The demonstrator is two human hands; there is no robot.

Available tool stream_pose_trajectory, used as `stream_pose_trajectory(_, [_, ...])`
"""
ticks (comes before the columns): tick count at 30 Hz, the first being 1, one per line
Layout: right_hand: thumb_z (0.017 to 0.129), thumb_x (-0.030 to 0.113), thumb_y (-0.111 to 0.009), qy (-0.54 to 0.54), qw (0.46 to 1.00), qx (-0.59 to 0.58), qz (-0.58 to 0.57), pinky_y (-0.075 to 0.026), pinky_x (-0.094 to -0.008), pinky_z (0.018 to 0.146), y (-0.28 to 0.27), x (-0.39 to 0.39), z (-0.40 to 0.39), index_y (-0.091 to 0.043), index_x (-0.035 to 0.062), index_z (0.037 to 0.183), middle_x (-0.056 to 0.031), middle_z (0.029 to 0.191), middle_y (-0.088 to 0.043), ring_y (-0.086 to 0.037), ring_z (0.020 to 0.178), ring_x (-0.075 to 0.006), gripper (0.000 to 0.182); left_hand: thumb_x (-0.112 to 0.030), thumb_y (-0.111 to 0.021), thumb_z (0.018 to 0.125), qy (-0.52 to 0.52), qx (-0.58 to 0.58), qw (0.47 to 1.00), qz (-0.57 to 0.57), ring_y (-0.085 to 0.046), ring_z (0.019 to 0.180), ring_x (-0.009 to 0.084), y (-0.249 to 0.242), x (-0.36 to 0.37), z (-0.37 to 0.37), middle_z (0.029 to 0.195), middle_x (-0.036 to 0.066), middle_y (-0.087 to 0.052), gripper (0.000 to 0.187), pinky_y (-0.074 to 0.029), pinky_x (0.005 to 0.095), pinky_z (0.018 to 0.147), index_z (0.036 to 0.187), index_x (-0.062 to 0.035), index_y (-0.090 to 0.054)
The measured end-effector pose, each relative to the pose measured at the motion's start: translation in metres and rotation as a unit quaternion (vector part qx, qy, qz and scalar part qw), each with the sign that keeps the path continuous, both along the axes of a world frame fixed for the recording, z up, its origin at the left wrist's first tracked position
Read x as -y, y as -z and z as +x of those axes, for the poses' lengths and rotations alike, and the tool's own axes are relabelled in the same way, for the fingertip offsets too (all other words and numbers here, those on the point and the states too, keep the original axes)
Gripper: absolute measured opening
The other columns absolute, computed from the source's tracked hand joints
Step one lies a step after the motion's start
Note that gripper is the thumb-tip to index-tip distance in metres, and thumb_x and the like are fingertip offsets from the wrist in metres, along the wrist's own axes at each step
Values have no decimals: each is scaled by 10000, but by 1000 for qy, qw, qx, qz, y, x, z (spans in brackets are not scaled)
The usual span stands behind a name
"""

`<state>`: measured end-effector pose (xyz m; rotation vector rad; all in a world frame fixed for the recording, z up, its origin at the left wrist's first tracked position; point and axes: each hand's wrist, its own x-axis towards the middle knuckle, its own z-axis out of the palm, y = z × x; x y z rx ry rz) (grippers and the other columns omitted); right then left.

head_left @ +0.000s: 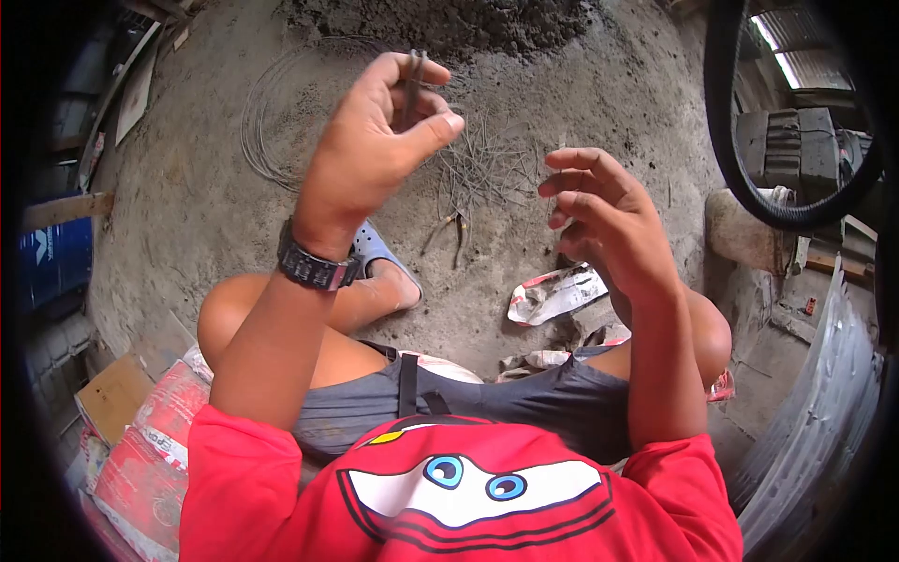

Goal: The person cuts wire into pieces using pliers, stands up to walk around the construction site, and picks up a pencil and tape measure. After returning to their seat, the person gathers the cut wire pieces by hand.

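My left hand [379,140] is raised at upper centre, with its fingers curled round a short bundle of dark wire [412,89] that stands up between them. To the right, my right hand [609,206] is lifted with its fingers apart and slightly bent, and nothing shows clearly in it. Below and between the hands, pliers [459,234] with yellow and dark handles lie on the ground. A loose pile of thin cut wires [482,169] spreads just above the pliers. A large coil of wire [251,122] rests on the ground at the left, partly behind my left hand.
A dark mound [449,28] lies at the top. Crumpled paper sacking [557,295] is near my right knee. A bucket [749,225] and clear sheeting [815,403] stand at the right, red sacks [150,450] at lower left. A black loop [796,220] hangs at upper right.
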<state>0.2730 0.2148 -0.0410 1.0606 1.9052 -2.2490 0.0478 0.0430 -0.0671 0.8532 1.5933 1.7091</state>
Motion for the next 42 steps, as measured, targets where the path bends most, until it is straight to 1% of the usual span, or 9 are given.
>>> stream_pose_trajectory(3, [1010, 42, -532, 63, 982, -91, -150, -659, -339, 812, 0, -3, 1, -536, -69, 1442, -209, 1336, -667, -744, 1033, -224, 447, -58, -780, 927, 46, 67, 997, 1, -652, 946, 86, -2, -5, 21, 994, 13, -684, 452, -533, 252, 867, 1315, -19, -551])
stream_pose_trajectory(9, [1025, 29, -599, 131, 967, -109, -187, -668, -347, 832, 10, 7, -7, -540, -58, 1447, -190, 1319, -691, -763, 1011, -230, 435, -39, -779, 921, 172, 144, 974, 19, -630, 1119, 154, 6, -6, 43, 1167, 77, -647, 629, -525, 324, 979, 1462, -41, -457])
stream_pose_trajectory(13, [1029, 56, -640, 192, 962, -86, -177, -667, -339, 825, 14, 11, -8, -547, -55, 1439, -172, 1293, -710, -762, 1024, -233, 435, -55, -783, 934, 189, 200, 961, 34, -639, 1100, 150, 3, -7, 48, 1147, 77, -658, 610, -529, 319, 975, 1453, -40, -464])
stream_pose_trajectory(25, [1058, 132, -637, 201, 957, -78, -194, -622, -280, 713, 19, 17, -11, -544, -28, 1457, -149, 1272, -725, -745, 901, -180, 440, -22, -773, 952, 97, 171, 979, 44, -678, 999, 113, 1, -8, 44, 1056, 47, -686, 564, -553, 248, 887, 1428, 2, -471])
stream_pose_trajectory(32, [1040, 236, -708, 31, 997, 8, -70, -498, -200, 568, 15, 25, -14, -705, 13, 1294, -44, 904, -753, -642, 668, -57, 338, -37, -697, 960, 60, 172, 981, 70, -724, 940, 174, 5, -8, 40, 1068, 111, -721, 573, -579, 325, 906, 1473, 53, -459])
stream_pose_trajectory(34, [1028, 235, -731, 19, 992, -29, 125, -547, -226, 692, 18, 29, -15, -686, -1, 1318, -69, 1016, -765, -674, 782, -79, 377, -44, -681, 956, 66, 182, 978, 73, -722, 933, 178, 3, -7, 40, 1058, 110, -720, 564, -580, 333, 910, 1466, 58, -465])
stream_pose_trajectory(37, [1018, 216, -748, -22, 968, -122, 220, -564, -278, 880, 8, 30, -19, -671, -16, 1331, -92, 1156, -753, -694, 980, -120, 397, -30, -690, 954, 101, 212, 968, 84, -706, 933, 158, 2, -5, 42, 1044, 70, -675, 497, -577, 308, 884, 1403, 28, -486])
stream_pose_trajectory(40, [1016, 189, -749, -62, 988, -131, 48, -532, -328, 1012, 17, 27, -15, -659, -27, 1336, -108, 1259, -725, -668, 1151, -158, 397, -17, -687, 959, 118, 248, 958, 88, -702, 927, 154, 3, -5, 44, 1048, 68, -675, 453, -576, 309, 889, 1375, 19, -510])
stream_pose_trajectory(42, [1021, 167, -741, -43, 987, -154, 21, -538, -316, 993, 22, 31, -13, -657, -36, 1333, -104, 1227, -736, -672, 1158, -150, 381, -15, -692, 975, 112, 221, 964, 93, -699, 950, 143, 7, -6, 45, 1056, 63, -674, 385, -575, 307, 893, 1330, 10, -546])
